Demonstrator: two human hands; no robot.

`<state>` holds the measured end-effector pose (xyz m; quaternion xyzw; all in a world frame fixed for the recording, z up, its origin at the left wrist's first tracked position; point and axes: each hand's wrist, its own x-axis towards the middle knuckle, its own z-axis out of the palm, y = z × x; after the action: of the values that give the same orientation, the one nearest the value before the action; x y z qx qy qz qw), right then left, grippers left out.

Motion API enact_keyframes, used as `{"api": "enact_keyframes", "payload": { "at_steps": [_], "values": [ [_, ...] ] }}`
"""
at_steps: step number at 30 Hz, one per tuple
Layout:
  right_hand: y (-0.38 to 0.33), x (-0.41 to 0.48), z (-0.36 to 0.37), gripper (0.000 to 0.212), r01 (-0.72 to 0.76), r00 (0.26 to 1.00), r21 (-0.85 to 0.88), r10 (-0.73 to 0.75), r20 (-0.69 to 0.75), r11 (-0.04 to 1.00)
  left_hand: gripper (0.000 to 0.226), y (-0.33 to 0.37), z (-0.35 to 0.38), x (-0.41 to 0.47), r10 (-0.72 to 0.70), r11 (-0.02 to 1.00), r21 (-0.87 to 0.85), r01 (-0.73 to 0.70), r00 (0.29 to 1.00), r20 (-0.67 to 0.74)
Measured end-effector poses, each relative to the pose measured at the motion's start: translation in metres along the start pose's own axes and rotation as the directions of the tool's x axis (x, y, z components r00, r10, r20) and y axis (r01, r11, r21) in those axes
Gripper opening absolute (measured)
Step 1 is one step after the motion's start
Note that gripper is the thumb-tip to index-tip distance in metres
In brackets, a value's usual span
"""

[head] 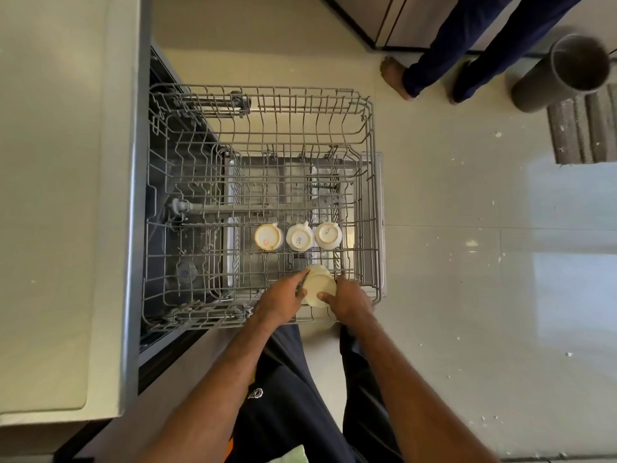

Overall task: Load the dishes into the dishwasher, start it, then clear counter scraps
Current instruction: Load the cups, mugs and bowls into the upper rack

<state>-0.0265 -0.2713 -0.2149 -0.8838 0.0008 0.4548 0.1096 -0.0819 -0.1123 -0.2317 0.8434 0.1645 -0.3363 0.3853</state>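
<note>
Seating a cream bowl (319, 285) in the upper rack (374, 195).
My left hand (279, 301) and right hand (351, 301) clasp its sides, mouth-down, I judge, for draining; three inverted cups (298, 236) stand just beyond.

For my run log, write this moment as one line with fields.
grips: left hand, right hand hold cream cup | place: over near corner of rack | rack: pulled out, three cups base-up in row

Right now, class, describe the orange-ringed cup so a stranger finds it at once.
Find the pulled-out wire dishwasher rack. Three upturned white cups sit in a row in it. Yours is the orange-ringed cup nearest the counter; the other two bases show dark print.
</note>
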Motion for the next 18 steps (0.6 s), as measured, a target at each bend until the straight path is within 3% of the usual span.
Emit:
{"api": "enact_keyframes", "payload": {
  "at_steps": [11,18],
  "values": [
    [0.013,0.010,-0.005,0.047,0.050,0.996,0.091,-0.057,0.066,0.995,0.058,0.003,0.001,-0.002,0.002,1.000,0.027,-0.002,1.000,0.003],
    [0.011,0.000,-0.021,0.051,0.048,0.999,0.114,-0.048,0.002,0.992,0.060,0.020,-0.012,-0.013,-0.047,0.997,0.053,0.048,0.998,-0.033]
  ]
}}
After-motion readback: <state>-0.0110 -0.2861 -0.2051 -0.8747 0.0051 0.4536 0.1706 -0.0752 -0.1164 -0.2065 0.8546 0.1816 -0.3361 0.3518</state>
